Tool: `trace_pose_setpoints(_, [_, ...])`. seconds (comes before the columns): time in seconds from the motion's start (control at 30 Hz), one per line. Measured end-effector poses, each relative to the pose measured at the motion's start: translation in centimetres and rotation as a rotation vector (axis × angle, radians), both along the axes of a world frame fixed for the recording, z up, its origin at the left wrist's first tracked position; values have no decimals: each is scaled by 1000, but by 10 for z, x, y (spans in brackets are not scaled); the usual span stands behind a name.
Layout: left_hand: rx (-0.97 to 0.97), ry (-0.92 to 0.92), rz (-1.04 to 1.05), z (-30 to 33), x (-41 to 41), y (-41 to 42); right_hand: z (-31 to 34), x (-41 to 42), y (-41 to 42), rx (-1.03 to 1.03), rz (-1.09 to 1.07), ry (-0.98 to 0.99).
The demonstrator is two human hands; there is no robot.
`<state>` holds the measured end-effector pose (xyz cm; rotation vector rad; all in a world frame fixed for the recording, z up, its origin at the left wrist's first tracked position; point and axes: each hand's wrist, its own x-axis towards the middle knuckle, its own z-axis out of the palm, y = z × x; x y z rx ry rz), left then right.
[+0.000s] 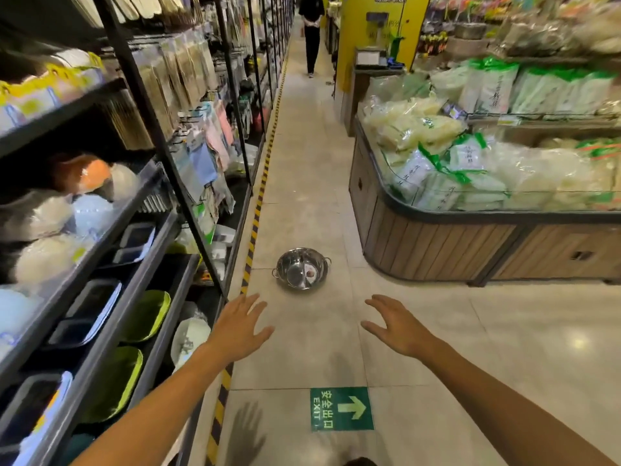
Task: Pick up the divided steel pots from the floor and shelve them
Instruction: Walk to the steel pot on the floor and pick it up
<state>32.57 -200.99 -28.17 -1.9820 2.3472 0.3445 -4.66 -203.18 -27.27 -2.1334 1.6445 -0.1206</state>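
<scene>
A round divided steel pot (301,268) with two small side handles sits on the tiled aisle floor, a curved partition splitting its inside and a round label in one half. My left hand (239,327) is stretched out in front of me, fingers spread, below and left of the pot and apart from it. My right hand (396,326) is held out the same way, below and right of the pot, holding nothing. The dark metal shelving (158,237) runs along the left side of the aisle.
The shelves hold bowls, trays and green plates (148,316). A wooden-sided display bin (470,243) of bagged goods stands on the right. A yellow-black floor stripe (252,227) edges the shelving. A green exit sign (341,409) marks the floor. A person (312,31) walks far down the aisle.
</scene>
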Motion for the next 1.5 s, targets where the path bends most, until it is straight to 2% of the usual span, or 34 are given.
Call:
trace_pose_setpoints(0.23, [40, -46, 46, -44, -3, -185, -57, 11, -208, 83, 37, -37])
trace_pose_setpoints(0.47, [86, -3, 203, -59, -11, -331, -82, 25, -401, 213, 100, -1])
trace_pose_setpoints(0.7, [157, -24, 278, -103, 4, -465, -119, 29, -552, 245, 122, 48])
trace_pose_setpoints(0.9, [220, 84, 364, -179, 24, -575, -179, 36, -661, 309, 90, 101])
trace_pose_setpoints(1.1, [362, 195, 488, -277, 37, -653, -283, 52, -752, 428, 45, 115])
trace_pose_setpoints(1.2, [371, 241, 556, -342, 35, -679, -361, 58, -789, 475, 35, 104])
trace_pose_setpoints(1.37, [421, 257, 754, -504, 33, -708, -537, 57, -830, 637, 17, 78])
trace_pose_setpoints(1.5, [399, 264, 760, -638, 25, -721, -670, 55, -845, 682, -24, 56])
